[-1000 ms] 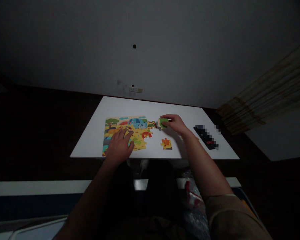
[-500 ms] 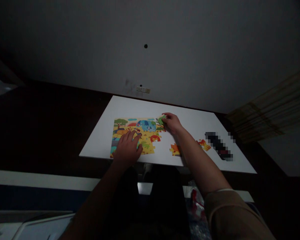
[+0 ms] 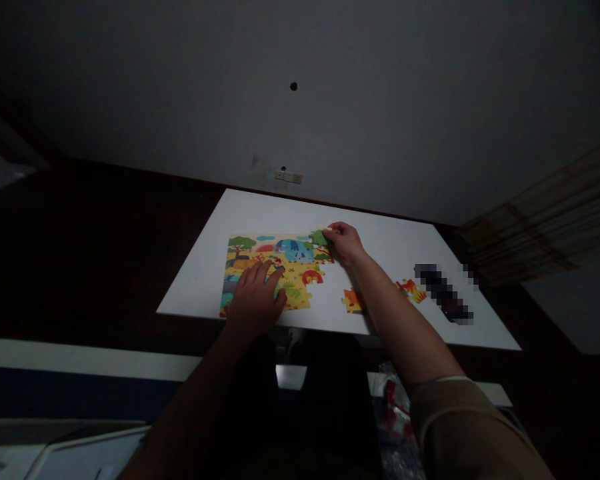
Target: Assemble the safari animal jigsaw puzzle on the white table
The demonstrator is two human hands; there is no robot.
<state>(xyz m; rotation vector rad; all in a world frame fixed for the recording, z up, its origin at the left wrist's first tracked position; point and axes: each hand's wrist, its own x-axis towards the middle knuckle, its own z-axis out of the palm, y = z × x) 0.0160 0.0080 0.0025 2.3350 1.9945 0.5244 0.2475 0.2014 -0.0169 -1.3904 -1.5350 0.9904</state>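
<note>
A colourful animal jigsaw puzzle [image 3: 273, 267] lies partly assembled on a white table [image 3: 240, 213]. My left hand [image 3: 256, 300] rests flat on the puzzle's near edge, fingers spread. My right hand [image 3: 344, 242] pinches a green puzzle piece [image 3: 320, 238] against the puzzle's upper right corner. Two loose orange pieces lie on the table: one [image 3: 351, 300] just left of my right forearm, the other [image 3: 411, 289] to its right.
A dark blurred object [image 3: 445, 293] lies on the table's right side. A wall socket [image 3: 289, 176] sits on the grey wall behind the table. A striped curtain [image 3: 540, 220] hangs at the right. The floor around the table is dark.
My right hand has carried the green piece leftward from open table to the puzzle's upper right corner. The second orange piece has come into sight. My left hand has stayed on the puzzle.
</note>
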